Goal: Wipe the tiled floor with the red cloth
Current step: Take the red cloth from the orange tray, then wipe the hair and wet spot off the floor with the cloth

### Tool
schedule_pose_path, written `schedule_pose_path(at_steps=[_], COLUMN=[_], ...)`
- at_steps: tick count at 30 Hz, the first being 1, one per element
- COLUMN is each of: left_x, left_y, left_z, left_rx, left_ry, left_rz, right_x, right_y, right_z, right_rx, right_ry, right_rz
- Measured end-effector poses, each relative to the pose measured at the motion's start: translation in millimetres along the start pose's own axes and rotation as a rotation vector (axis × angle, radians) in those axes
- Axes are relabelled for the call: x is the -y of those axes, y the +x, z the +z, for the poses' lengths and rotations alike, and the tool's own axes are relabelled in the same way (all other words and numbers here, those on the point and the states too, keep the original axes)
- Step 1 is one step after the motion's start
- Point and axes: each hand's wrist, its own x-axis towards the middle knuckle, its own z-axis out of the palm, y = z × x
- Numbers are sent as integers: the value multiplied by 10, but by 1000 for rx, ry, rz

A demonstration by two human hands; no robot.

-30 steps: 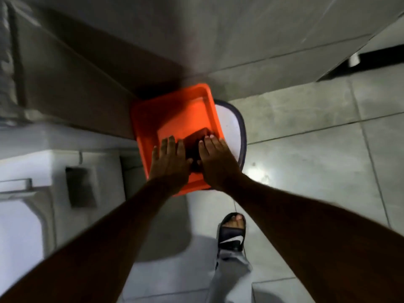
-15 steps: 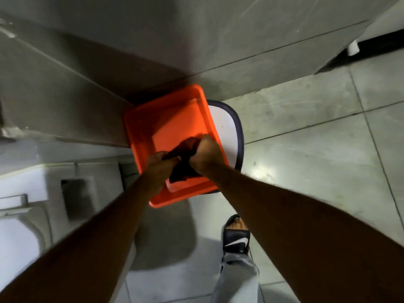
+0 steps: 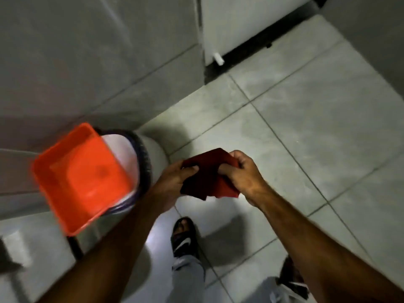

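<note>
The red cloth (image 3: 209,176) is held bunched in mid-air above the tiled floor (image 3: 317,132), just right of the orange basin (image 3: 83,178) that is perched on a white bucket (image 3: 150,154). It is pinched at its left edge by the closed left hand (image 3: 175,180) and gripped at its right edge by the fisted right hand (image 3: 242,173), probably so that it can be wrung or refolded before wiping. Its long axis is judged to run left to right between the hands, with loose corners hanging toward the near sandalled foot (image 3: 184,239).

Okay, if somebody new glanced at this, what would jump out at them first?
The orange tub at left, perched on a white bucket. Next, the red cloth at centre, held above the tiled floor by the left hand and right hand.
</note>
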Motion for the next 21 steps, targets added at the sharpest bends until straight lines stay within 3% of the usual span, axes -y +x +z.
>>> schedule_pose_path(at_steps=[4,10,14,18,21], left_x=[565,1937,2649,2886,2772], left_y=[546,1648,2174,2330,2111], left_z=[1197,2137,2184,1934,1692], left_rx=[-16,42,48,-22,-24], left_ry=[185,401,575,833,1184], left_rz=[-11,-44,-78,-146,-3], right_x=[-856,-2572,-3497,-3824,-3774], right_y=[52,617,875,925,779], right_z=[-1061,-1795,-1816,-1751,-1746], right_rx=[-88,-378,-417,-428,-527], right_ry=[61,-187,-219,-230,-279], right_rz=[60,71,137,236,323])
